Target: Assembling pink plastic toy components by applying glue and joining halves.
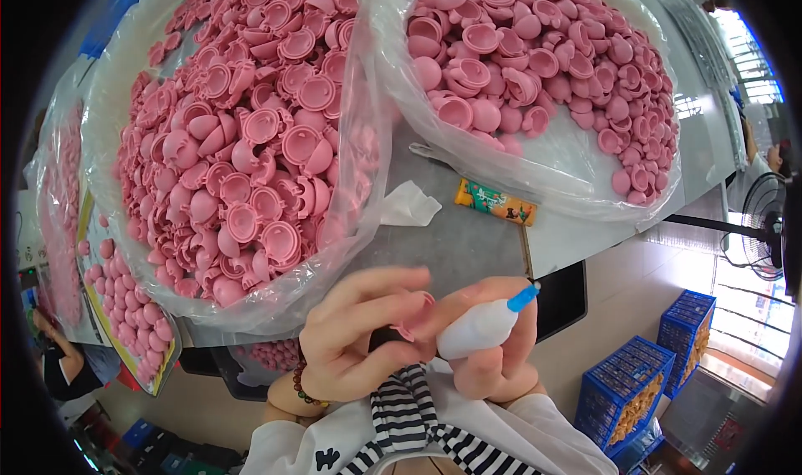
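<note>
My left hand (347, 333) pinches a small pink plastic half-shell (413, 318) between thumb and fingers, its rim edge facing my right hand. In my right hand (501, 373) is a white squeeze bottle (474, 330) with a blue nozzle (524, 297), tilted so the nozzle points up and to the right. The right fingertips come close to the shell; whether they touch it I cannot tell. Both hands are over the table's near edge. Beyond them, a clear plastic bag (366, 182) full of pink half-shells (242, 153) lies open on the left.
A second open bag (501, 170) of pink pieces (543, 57) lies at the right. Between the bags are a white tissue (410, 204) and a green-and-yellow packet (494, 203) on the grey tabletop (443, 245). Blue crates (626, 396) and a black fan (762, 228) stand right.
</note>
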The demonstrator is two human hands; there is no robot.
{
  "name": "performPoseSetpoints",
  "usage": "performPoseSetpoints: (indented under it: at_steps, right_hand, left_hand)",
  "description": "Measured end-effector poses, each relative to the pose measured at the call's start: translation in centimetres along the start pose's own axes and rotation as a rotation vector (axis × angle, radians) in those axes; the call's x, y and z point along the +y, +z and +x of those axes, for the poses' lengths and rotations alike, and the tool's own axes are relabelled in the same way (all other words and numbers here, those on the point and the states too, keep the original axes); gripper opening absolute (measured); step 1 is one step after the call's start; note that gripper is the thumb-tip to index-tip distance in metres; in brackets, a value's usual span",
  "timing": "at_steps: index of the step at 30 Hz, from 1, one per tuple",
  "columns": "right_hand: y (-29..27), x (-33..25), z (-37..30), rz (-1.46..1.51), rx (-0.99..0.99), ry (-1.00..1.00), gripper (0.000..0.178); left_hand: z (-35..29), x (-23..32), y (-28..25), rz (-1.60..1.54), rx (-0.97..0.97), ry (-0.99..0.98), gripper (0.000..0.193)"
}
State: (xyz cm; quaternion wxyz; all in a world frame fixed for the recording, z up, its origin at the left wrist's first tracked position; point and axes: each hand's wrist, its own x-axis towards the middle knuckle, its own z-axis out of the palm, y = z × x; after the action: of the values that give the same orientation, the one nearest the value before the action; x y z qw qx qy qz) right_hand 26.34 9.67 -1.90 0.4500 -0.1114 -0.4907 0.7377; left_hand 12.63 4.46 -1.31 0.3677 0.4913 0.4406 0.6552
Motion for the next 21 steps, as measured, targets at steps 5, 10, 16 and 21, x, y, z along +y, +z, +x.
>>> performPoseSetpoints:
  at_steps: [5, 10, 16, 21]
  right_hand:
    - [-1.5, -1.3, 0.3, -0.208, 0.037, 0.016, 0.046]
    - [-3.1, -1.9, 1.8, -0.358, 0.000, -0.348, 0.044]
    - [-1.3, -2.1, 1.6, -0.591, 0.186, -0.555, 0.057]
    - [-1.1, -2.0, 1.5, -0.681, 0.129, -0.537, 0.057]
  left_hand:
    - [-1.5, -1.3, 0.3, -0.457, 0.045, -0.152, 0.039]
    - [-0.9, -1.2, 0.0, -0.737, -0.034, -0.279, 0.042]
    - [-1.5, -1.2, -0.2, -0.635, -0.049, -0.254, 0.043]
    - [-1.4, -0.6, -0.1, -0.552, 0.017, -0.309, 0.042]
